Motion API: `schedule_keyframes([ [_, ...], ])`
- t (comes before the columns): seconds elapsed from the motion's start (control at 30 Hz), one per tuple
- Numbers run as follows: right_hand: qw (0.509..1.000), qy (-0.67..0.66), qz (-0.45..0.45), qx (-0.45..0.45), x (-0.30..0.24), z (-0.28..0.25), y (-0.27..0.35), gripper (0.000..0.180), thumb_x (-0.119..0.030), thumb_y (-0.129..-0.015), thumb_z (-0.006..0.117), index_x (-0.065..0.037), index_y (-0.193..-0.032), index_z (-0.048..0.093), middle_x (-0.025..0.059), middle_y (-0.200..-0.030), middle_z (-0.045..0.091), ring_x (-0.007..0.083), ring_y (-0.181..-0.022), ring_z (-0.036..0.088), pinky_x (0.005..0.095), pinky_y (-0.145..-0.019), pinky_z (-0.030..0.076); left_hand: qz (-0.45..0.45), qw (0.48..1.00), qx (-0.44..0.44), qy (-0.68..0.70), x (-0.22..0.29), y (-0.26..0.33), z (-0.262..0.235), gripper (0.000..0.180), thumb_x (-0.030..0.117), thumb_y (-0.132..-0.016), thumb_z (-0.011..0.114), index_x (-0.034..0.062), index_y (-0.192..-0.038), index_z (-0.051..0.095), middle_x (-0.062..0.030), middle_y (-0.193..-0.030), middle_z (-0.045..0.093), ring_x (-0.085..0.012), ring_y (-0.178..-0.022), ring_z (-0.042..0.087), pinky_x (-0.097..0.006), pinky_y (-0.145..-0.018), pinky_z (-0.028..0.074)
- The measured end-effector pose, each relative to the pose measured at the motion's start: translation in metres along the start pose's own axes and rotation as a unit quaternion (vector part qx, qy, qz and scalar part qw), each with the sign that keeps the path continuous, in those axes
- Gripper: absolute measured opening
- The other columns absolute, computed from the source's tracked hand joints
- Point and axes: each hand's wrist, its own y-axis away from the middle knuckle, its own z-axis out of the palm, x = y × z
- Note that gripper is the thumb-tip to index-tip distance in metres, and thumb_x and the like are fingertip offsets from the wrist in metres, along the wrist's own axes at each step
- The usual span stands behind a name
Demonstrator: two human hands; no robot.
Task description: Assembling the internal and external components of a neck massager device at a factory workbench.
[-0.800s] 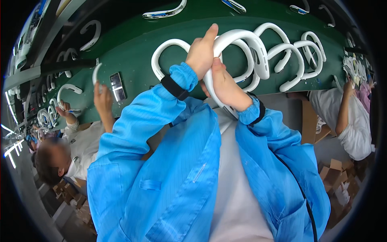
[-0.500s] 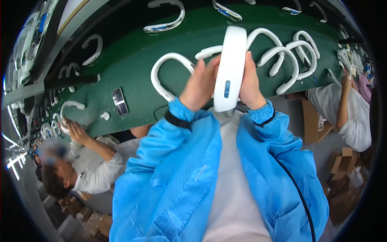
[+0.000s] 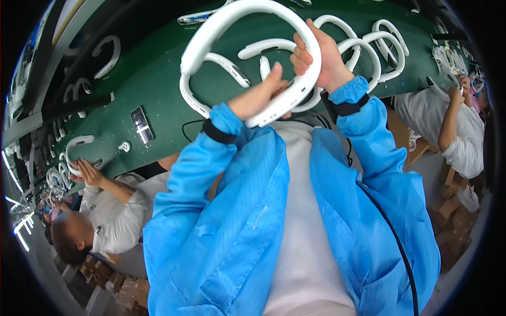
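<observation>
Above the near edge of the green bench [image 3: 163,87], the white band [image 3: 203,42] had swung from edge-on to a broad open loop and shifted left; the blue panel on its outside had gone from sight. That turn, I judged, opened its inner side to the person, and small dark slots showed along its lower stretch. The left hand [image 3: 261,96] lay against the near, lower end, thumb raised clear, fingers partly hidden behind; whether it truly gripped I could not tell. The right hand [image 3: 328,59] had moved farther out and was clenched around the band's right side.

At far left, strip lights [image 3: 22,224] glowed beyond a co-worker in white [image 3: 118,221], whose hands were at another band [image 3: 79,141]. Next came a small white part [image 3: 124,146] and, just beside it, a dark phone [image 3: 140,125]. More loose bands lay behind the held loop, and others [image 3: 377,66] clustered to its right. Farther right, a second white-clad worker [image 3: 435,124] held a curved piece, with cartons [image 3: 450,208] on the floor nearer.
</observation>
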Motion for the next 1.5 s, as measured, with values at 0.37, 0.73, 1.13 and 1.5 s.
schedule_keyframes([
  [0.37,0.970,0.181,-0.031,0.160,0.005,-0.006,-0.008,0.044,-0.041,-0.090,0.038,-0.005,-0.069,0.053,0.0048,-0.051,0.049,0.0149,-0.043,0.048,0.0280,-0.041,0.040,-0.003,0.956,0.193,-0.219,-0.015,-0.030,0.026,0.049,0.034,-0.095,0.017,-0.0012,-0.109,0.048,-0.0320,-0.101,0.054,-0.0462,-0.093,0.052,-0.046,-0.085,0.039],
  [0.73,0.989,-0.021,-0.043,0.138,0.003,-0.030,-0.005,0.042,-0.040,-0.088,0.035,-0.006,-0.076,0.056,0.0043,-0.048,0.045,0.0180,-0.040,0.043,0.0286,-0.041,0.038,0.027,0.980,0.183,0.074,-0.009,-0.060,0.042,0.047,0.034,-0.094,0.020,-0.0008,-0.104,0.051,-0.0133,-0.085,0.058,-0.0229,-0.068,0.061,-0.033,-0.047,0.051],
  [1.13,0.972,0.010,-0.183,0.146,-0.038,-0.033,-0.007,0.043,-0.040,-0.085,0.032,-0.003,-0.091,0.052,0.0106,-0.059,0.052,0.0200,-0.044,0.047,0.0301,-0.042,0.040,-0.031,0.944,0.234,0.232,0.019,-0.064,0.070,0.045,0.040,-0.095,0.030,0.0010,-0.095,0.054,-0.0086,-0.053,0.051,-0.0172,-0.035,0.047,-0.029,-0.024,0.033],
  [1.5,0.985,0.056,-0.080,0.143,-0.026,-0.035,0.015,0.056,-0.045,-0.084,0.025,0.002,-0.089,0.055,0.0095,-0.058,0.051,0.0205,-0.047,0.048,0.0347,-0.047,0.041,0.054,0.946,0.319,0.012,-0.020,-0.076,0.077,0.051,0.037,-0.095,0.028,-0.0040,-0.087,0.057,-0.0166,-0.060,0.056,-0.0262,-0.053,0.058,-0.033,-0.044,0.046],
])
